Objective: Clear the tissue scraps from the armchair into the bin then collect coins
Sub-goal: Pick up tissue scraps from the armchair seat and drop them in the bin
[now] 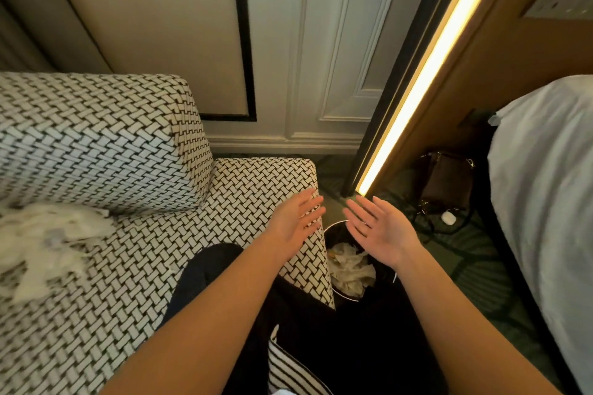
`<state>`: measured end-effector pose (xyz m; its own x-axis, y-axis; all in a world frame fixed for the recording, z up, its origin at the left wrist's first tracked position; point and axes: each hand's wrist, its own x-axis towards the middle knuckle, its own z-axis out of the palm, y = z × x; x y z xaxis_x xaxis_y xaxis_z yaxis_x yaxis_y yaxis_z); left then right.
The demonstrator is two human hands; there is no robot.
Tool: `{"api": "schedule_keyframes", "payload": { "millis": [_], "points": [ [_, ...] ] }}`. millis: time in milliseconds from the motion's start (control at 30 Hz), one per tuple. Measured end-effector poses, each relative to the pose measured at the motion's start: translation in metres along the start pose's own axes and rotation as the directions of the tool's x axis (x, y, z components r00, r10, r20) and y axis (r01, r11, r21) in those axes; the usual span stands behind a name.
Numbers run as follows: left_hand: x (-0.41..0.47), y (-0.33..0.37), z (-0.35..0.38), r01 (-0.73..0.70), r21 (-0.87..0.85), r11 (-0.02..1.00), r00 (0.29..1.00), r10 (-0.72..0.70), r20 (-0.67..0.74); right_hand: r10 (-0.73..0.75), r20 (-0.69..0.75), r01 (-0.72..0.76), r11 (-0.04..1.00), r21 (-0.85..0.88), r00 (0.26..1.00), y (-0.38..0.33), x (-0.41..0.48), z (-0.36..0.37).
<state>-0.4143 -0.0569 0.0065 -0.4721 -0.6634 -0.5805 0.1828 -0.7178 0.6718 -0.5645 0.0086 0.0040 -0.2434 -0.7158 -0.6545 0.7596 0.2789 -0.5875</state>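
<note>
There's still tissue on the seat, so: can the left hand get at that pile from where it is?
Probably yes: the left hand is open and empty, and only bare armchair seat lies between it and the tissue pile.

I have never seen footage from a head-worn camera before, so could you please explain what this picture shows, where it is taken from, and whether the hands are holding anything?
There is one picture, taken by a wide-angle camera on a person's head, looking forward and down; no robot is involved. The two bare forearms belong to the wearer. The left hand and the right hand are both open, palms facing each other, and hold nothing. They hover above a small round bin standing on the floor beside the woven-pattern armchair; crumpled tissue already lies in it. More tissue scraps lie on the seat at the left. A bed with white linen is on the right. No coins are visible.
</note>
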Motion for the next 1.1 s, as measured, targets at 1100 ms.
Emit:
{"api": "schedule_keyframes", "payload": {
  "millis": [1100],
  "points": [
    [-0.126,0.012,-0.419,0.660,0.594,0.460,0.512,0.304,-0.804,0.051,0.447,0.425,0.230,-0.876,0.893,0.263,0.048,0.305]
  ]
}}
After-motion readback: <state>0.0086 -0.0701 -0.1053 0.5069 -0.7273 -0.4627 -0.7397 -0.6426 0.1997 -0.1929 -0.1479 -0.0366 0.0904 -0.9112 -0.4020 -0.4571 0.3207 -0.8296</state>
